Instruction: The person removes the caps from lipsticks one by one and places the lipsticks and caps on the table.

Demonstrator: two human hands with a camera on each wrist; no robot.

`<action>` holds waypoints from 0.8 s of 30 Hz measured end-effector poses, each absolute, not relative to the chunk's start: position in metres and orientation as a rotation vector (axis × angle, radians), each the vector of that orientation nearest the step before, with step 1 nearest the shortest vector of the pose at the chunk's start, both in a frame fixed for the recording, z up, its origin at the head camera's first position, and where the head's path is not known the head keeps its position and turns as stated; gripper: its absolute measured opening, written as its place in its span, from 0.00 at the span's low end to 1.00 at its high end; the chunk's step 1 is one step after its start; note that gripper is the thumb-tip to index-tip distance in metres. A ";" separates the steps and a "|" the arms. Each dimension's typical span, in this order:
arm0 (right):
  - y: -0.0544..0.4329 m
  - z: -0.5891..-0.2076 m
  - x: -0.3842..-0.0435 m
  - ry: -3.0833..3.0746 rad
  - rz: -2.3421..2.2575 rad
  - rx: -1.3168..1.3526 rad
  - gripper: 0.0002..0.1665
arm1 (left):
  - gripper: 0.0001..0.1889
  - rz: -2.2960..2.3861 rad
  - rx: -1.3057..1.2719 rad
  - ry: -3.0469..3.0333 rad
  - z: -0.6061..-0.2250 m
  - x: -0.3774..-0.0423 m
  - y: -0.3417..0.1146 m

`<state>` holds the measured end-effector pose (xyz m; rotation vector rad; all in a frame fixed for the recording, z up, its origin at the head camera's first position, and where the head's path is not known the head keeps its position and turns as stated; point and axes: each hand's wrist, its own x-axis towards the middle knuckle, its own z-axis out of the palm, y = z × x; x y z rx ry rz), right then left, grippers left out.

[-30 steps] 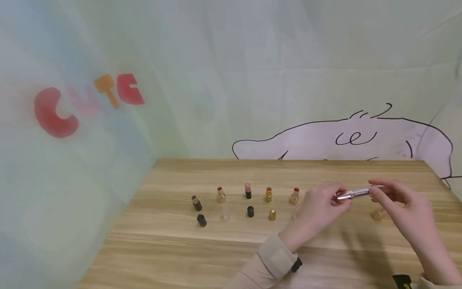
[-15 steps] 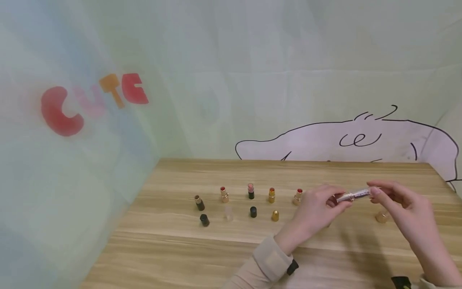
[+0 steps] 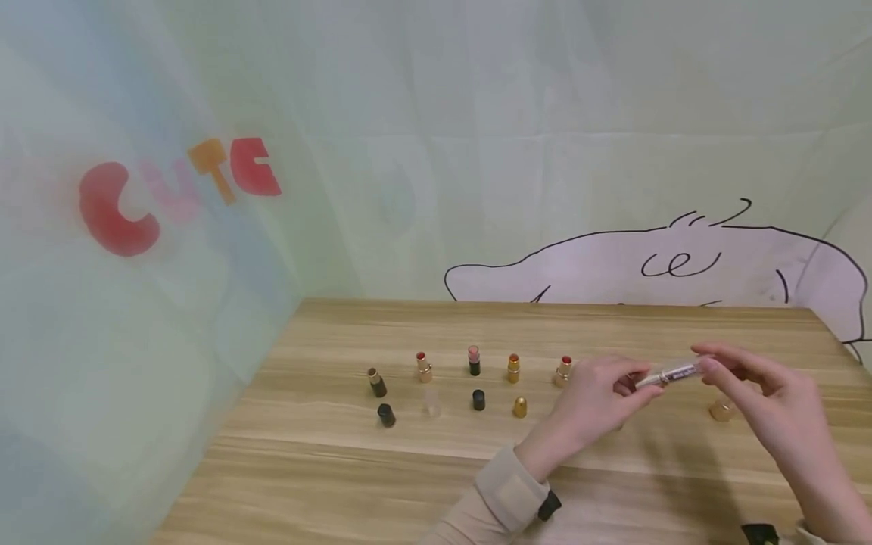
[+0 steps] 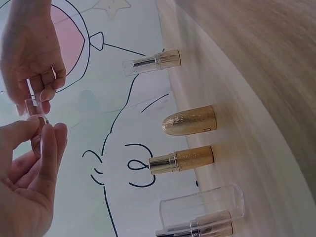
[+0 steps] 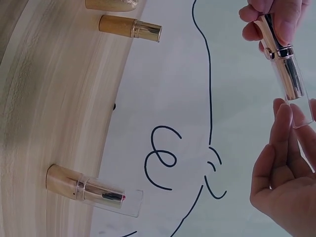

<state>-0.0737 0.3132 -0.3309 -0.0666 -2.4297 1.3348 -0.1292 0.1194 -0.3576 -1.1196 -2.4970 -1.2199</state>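
Note:
Above the table, both hands share a lipstick with a shiny gold-toned base and a clear cap over its metal tube. My left hand pinches the base between thumb and fingers. At the other end, the fingertips of my right hand pinch the clear cap. The lipstick lies nearly level, its capped end slightly higher in the head view. Below the right hand, partly hidden by it, a gold lipstick stands on the table; its clear cap shows on it in the right wrist view.
Left of the hands stands a row of uncapped lipsticks, among them a dark one, a pink one and a gold one. Before them stand caps: black, clear and gold. A printed curtain hangs behind the table.
The head view has shifted slightly. My left hand has sunk a little with the lipstick's base, and both hands keep their grip on the lipstick.

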 end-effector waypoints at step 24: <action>0.309 -0.330 -0.076 -2.420 1.258 -0.075 0.17 | 0.12 -1.399 -1.061 -2.552 -0.362 -0.131 0.121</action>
